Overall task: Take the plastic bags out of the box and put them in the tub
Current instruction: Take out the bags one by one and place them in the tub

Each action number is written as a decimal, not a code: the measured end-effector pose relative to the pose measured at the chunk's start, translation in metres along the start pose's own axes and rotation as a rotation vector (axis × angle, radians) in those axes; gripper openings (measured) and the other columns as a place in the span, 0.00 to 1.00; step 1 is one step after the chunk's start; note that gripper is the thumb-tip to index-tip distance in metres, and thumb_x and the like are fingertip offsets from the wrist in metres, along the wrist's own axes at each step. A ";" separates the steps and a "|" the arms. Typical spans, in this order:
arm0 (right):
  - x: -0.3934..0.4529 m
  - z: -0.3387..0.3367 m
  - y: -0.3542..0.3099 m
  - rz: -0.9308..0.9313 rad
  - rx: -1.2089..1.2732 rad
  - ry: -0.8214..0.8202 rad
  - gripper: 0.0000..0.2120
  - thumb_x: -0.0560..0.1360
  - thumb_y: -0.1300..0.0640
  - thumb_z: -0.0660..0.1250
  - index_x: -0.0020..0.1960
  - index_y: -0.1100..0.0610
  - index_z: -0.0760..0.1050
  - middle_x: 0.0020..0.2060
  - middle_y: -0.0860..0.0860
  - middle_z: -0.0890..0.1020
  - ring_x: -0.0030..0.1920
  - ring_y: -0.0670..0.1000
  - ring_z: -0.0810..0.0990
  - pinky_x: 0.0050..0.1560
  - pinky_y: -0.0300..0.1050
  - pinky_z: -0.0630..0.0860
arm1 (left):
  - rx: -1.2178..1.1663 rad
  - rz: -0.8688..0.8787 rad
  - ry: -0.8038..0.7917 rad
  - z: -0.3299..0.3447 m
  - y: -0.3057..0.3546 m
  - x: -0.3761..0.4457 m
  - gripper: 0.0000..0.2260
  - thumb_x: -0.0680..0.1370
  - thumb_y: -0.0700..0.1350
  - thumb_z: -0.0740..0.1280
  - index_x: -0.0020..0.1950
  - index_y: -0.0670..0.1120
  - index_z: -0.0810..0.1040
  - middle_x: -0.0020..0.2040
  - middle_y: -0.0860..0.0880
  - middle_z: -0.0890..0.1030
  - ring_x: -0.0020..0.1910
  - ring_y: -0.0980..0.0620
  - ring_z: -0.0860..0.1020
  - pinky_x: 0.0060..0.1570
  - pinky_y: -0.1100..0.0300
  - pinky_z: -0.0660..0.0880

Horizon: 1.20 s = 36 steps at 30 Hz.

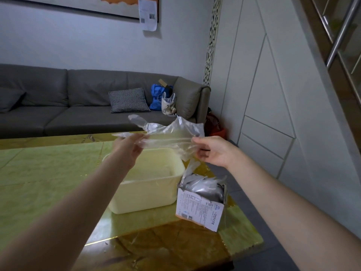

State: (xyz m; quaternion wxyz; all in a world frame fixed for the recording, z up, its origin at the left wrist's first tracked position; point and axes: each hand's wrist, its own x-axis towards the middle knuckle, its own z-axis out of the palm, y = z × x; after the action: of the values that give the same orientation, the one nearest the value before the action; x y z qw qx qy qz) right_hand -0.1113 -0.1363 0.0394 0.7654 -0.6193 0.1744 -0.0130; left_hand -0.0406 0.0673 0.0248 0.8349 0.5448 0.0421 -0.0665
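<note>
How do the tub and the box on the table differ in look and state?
The tub is pale yellow, plain and looks empty; the box is white, printed and stuffed with clear plastic. The tub's rim is smooth; the box's top is torn. The tub is wider. Both stand open-topped on the table.

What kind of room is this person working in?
Most likely a home living room: a long grey sofa with a checked cushion stands against the wall, behind a glossy green table.

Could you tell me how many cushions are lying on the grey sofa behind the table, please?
1. A black-and-white checked cushion leans against the sofa back, left of a blue bag. More could be hidden beyond the left edge of the frame.
</note>
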 end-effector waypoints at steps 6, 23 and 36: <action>0.031 0.030 0.005 -0.255 -0.303 0.411 0.09 0.80 0.62 0.57 0.54 0.63 0.74 0.40 0.56 0.80 0.36 0.53 0.79 0.35 0.47 0.78 | 0.284 0.093 0.113 -0.017 -0.003 0.003 0.14 0.74 0.38 0.69 0.56 0.43 0.69 0.43 0.45 0.75 0.32 0.55 0.76 0.30 0.64 0.73; 0.104 0.082 0.067 -0.354 -1.515 0.027 0.10 0.79 0.62 0.57 0.53 0.61 0.77 0.50 0.57 0.79 0.46 0.57 0.77 0.40 0.43 0.67 | 2.023 0.105 -0.672 -0.044 -0.015 0.054 0.31 0.73 0.50 0.70 0.73 0.53 0.60 0.72 0.46 0.63 0.69 0.46 0.66 0.67 0.53 0.65; 0.107 0.083 0.068 -0.491 -1.892 -0.041 0.13 0.77 0.70 0.55 0.56 0.61 0.73 0.53 0.57 0.78 0.53 0.57 0.77 0.42 0.45 0.65 | 1.966 -0.001 -0.720 -0.057 -0.027 0.079 0.14 0.76 0.50 0.67 0.57 0.43 0.76 0.56 0.47 0.77 0.49 0.52 0.71 0.39 0.65 0.67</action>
State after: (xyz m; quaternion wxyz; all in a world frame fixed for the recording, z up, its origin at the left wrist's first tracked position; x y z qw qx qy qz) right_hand -0.0005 -0.0675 -0.0382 -0.0689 -0.9969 -0.0342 -0.0160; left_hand 0.0336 0.1041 -0.0337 -0.0125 0.9315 -0.2815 -0.2299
